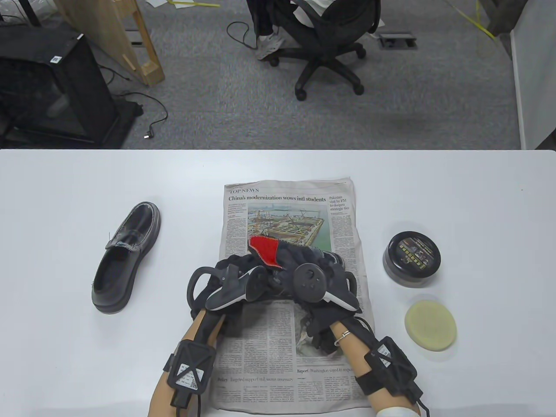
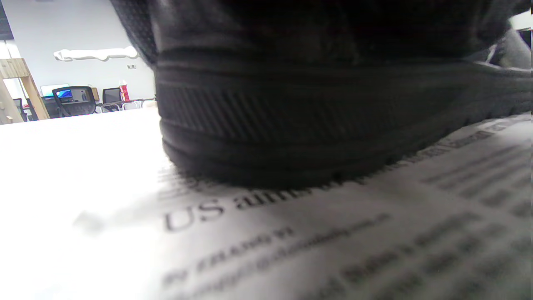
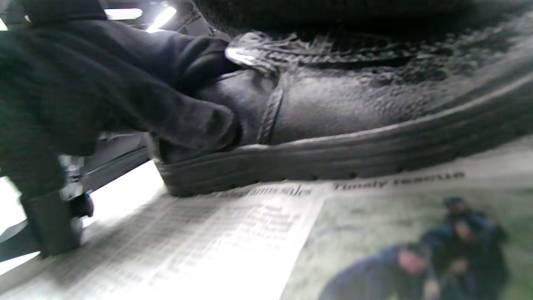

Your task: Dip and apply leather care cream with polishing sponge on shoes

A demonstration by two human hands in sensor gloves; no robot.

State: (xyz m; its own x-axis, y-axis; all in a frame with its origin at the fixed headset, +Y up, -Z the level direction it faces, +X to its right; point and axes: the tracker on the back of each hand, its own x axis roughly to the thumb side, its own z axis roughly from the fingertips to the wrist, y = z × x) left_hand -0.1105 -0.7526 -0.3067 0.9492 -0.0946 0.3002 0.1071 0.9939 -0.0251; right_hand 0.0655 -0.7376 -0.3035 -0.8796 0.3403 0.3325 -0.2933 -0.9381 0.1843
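Observation:
A black leather shoe (image 3: 354,116) stands on a newspaper (image 1: 286,208) in the middle of the table. In the table view both hands and their trackers hide most of it. My left hand (image 1: 236,278) grips one end of it; its ribbed sole (image 2: 291,125) fills the left wrist view. My right hand (image 1: 312,269) holds the shoe from the right side. In the right wrist view the left hand's gloved fingers (image 3: 187,121) wrap around the shoe's end. A round yellow sponge (image 1: 430,325) lies on the table at the right. The black cream tin (image 1: 412,258) stands behind it, lid on.
A second black shoe (image 1: 126,256) lies on the bare white table at the left, toe pointing away. A red patch (image 1: 265,249) shows at the fingers above the held shoe. An office chair (image 1: 321,39) stands on the floor beyond the table's far edge.

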